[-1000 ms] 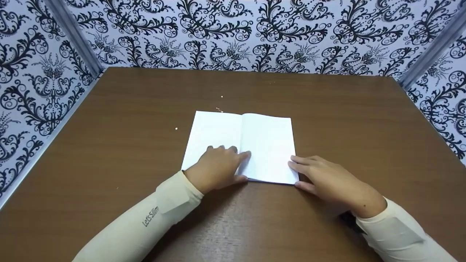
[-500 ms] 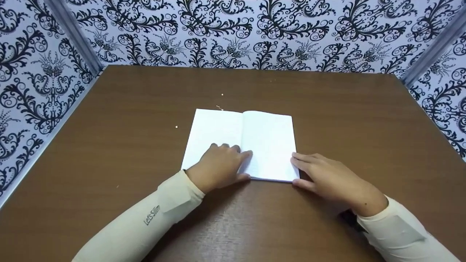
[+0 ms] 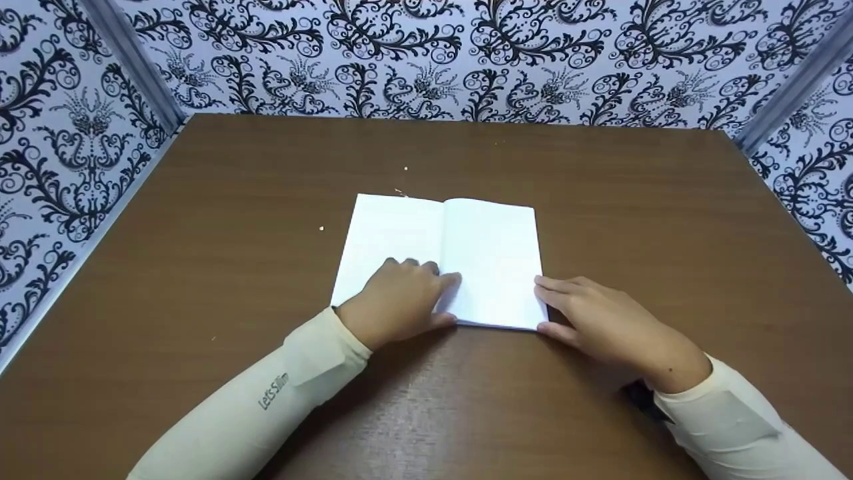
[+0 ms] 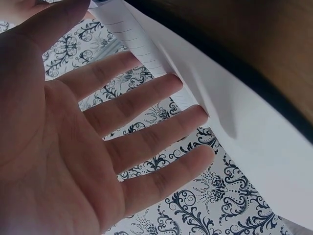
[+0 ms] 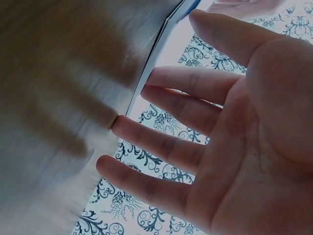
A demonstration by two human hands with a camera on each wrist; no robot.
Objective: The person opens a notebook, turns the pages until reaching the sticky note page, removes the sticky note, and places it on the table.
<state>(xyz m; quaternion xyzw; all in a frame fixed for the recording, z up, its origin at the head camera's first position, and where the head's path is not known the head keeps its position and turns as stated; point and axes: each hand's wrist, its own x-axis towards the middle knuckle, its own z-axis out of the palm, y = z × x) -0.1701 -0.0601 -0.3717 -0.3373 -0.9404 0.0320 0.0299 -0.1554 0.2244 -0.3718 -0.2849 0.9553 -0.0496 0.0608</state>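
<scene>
A smooth-paged, rectangular notebook [image 3: 483, 250] is touched by the spread left grip [image 3: 398, 301]. Its edge [image 3: 536, 247] is touched by the loosely spread right grip [image 3: 608, 325].

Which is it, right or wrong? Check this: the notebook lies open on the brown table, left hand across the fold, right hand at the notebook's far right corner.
Wrong on one point: the head view shows the right hand at the near right corner, not the far one. The notebook does lie open on the brown table, left hand across the fold.
</scene>
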